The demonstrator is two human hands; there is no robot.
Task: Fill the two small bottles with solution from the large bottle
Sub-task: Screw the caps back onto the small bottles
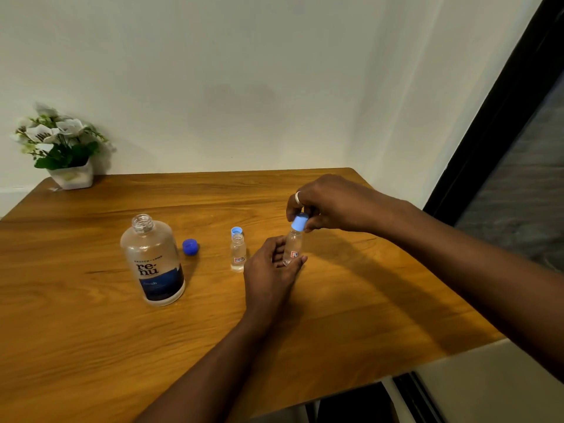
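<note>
From the left on the table (91,315) I see the uncapped large bottle (152,261), its dark blue cap (190,247) beside it, an open small bottle (238,253), then my left hand (268,270) gripping the second small bottle (293,244) low down while my right hand (332,206) pinches its light blue cap (299,222).

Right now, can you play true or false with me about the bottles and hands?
1. The big bottle has its cap on. False: its neck is open, and the dark cap lies beside it on the table.
2. The right hand pinches the light cap on the held bottle. True.
3. The left hand grips that bottle low down. True.
4. The other small bottle lies on its side. False: it stands upright, uncapped.
5. The flowers are at the far right corner. False: they are at the far left.
</note>
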